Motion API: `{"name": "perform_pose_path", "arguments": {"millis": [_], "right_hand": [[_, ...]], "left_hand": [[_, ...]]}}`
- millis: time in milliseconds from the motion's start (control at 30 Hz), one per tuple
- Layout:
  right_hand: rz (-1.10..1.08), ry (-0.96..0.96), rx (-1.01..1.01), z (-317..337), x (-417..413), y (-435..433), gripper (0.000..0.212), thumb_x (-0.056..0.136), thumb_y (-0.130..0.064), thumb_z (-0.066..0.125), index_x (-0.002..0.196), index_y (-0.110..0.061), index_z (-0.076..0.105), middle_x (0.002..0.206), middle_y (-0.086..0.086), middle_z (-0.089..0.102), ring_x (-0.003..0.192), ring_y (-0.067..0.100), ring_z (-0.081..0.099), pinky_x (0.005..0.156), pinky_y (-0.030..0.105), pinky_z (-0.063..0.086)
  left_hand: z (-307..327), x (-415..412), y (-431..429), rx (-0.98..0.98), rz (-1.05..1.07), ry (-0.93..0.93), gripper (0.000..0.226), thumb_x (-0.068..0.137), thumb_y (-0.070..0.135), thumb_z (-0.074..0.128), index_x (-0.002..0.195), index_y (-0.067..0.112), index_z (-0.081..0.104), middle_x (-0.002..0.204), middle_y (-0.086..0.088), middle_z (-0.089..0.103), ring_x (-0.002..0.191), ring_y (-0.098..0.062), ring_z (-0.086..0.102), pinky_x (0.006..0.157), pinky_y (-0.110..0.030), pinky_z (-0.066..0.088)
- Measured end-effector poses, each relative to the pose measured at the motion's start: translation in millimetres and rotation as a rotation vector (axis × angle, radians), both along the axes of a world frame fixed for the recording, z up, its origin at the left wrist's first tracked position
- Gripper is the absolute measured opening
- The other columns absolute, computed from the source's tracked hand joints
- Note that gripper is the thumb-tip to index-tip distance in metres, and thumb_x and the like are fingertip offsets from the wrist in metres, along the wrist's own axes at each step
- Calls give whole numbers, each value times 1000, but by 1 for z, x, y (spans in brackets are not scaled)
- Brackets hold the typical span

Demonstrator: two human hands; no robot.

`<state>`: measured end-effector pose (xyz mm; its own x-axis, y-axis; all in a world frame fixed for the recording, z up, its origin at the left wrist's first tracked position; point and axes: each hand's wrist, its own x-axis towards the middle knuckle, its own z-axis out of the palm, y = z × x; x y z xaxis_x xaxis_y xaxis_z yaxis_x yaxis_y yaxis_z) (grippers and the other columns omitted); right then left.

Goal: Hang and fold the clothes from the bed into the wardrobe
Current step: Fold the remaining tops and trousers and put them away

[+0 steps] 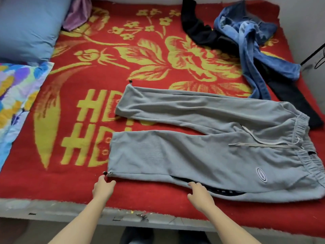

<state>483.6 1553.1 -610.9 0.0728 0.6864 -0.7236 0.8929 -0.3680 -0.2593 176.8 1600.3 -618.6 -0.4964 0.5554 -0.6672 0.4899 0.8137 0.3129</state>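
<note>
Grey sweatpants (202, 152) lie spread flat on the red blanket (70, 182), both legs pointing left and the elastic waistband at the right. My left hand (103, 188) is at the near leg's cuff corner, beside its small cord stopper, thumb and fingers pinching toward the hem. My right hand (200, 194) rests on the near edge of the same leg, fingers lightly curled over the seam. Blue jeans (249, 43) and a black garment (198, 29) lie crumpled at the back right.
A blue pillow (29, 27) and a purple cloth (77, 13) are at the back left. A flowered sheet (15, 95) lies along the left side. The grey bed frame edge (52, 208) runs below my arms. A thin black metal rod (314, 51) shows at the far right.
</note>
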Motion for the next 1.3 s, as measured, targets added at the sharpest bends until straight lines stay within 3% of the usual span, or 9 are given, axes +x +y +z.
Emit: {"name": "perform_pose_path", "arguments": {"millis": [200,267,367,467,600,700,867,1033,1300], "right_hand": [[115,-176,157,-33,-79,16,59,84,-18,59,140,-17,40,142,13,39,127,28,42,94,35,45],[156,-203,165,-45,-96,20,74,43,-25,89,113,-16,67,116,18,62,98,29,65,63,35,56],[158,-219,135,-71,-115,20,83,7,-26,88,89,-20,75,93,11,71,71,25,69,39,27,49],[178,-166,91,-74,-124,19,85,12,-19,87,96,-18,72,96,11,71,71,28,68,41,30,50],[272,-123,77,-65,-135,20,96,23,-14,83,112,-20,48,98,5,69,66,24,63,45,29,51],[390,-92,35,-54,-147,27,81,23,-21,82,99,-23,54,85,-2,64,59,20,58,40,24,40],[434,-18,-5,-39,-136,54,35,90,-14,44,125,-11,48,125,11,50,113,32,49,79,37,37],[167,-24,182,-26,-86,109,37,93,-16,39,129,-13,48,127,5,54,118,25,50,91,34,41],[69,-102,275,-15,-21,193,36,95,-14,39,130,-15,48,125,4,54,115,23,51,89,34,42]], "left_hand": [[-54,-43,35,82,119,-197,61,86,19,66,138,3,39,137,-20,46,124,-35,45,100,-42,39],[-61,-43,43,62,239,-334,54,86,17,67,134,5,43,127,-18,52,111,-32,53,80,-37,49],[-59,-36,56,76,361,-455,40,86,0,62,124,2,48,95,-15,59,74,-21,57,49,-21,44],[-49,-43,68,169,355,-506,41,82,-16,53,119,0,52,73,-10,55,51,-14,49,37,-14,36],[-24,-80,66,430,55,-387,42,78,-17,59,110,10,60,98,-8,62,89,-20,57,81,-30,46],[-38,-108,49,400,75,-241,45,78,-19,57,116,4,60,109,-10,62,99,-27,56,85,-33,41],[-63,-94,41,206,21,-15,50,86,0,57,135,5,47,125,-17,60,117,-38,49,98,-45,34],[-55,-64,91,194,-54,6,63,88,26,63,143,13,34,143,-16,41,130,-39,35,104,-51,27],[-56,-50,171,309,187,-57,28,80,0,64,107,-2,64,99,-11,63,91,-27,55,81,-32,41]]}}
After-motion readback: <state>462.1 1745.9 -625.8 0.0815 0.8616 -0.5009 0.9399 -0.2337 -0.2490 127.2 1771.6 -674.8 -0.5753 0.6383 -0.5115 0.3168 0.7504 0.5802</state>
